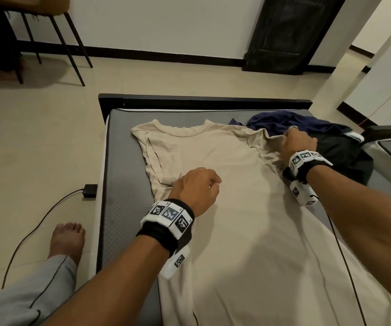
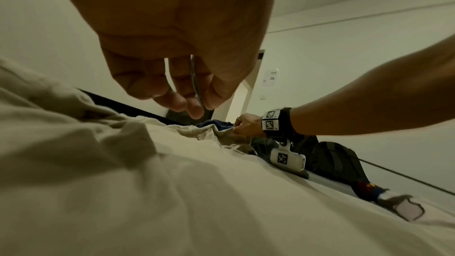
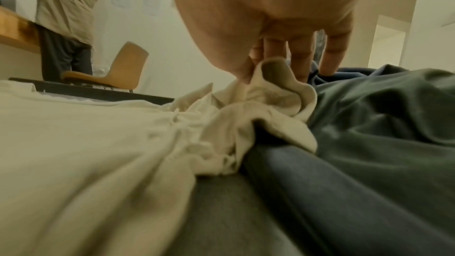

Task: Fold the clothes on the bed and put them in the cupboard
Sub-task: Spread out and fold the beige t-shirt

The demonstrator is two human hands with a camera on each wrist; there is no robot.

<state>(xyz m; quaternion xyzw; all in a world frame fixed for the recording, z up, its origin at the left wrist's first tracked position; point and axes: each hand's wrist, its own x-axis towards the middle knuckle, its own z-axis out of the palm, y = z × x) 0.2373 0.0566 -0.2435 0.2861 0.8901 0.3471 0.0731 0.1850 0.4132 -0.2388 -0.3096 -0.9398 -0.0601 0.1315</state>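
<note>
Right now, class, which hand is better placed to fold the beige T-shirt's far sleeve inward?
Right. The right hand already pinches the beige cotton T-shirt at that sleeve; the left hand hovers curled over the opposite side, holding nothing.

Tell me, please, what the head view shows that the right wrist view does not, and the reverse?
Only the head view shows the left hand, the T-shirt's neckline and the charger on the floor. Only the right wrist view shows the thumb and fingers pinching the sleeve, and a chair. Both show the beige T-shirt and the right hand.
</note>
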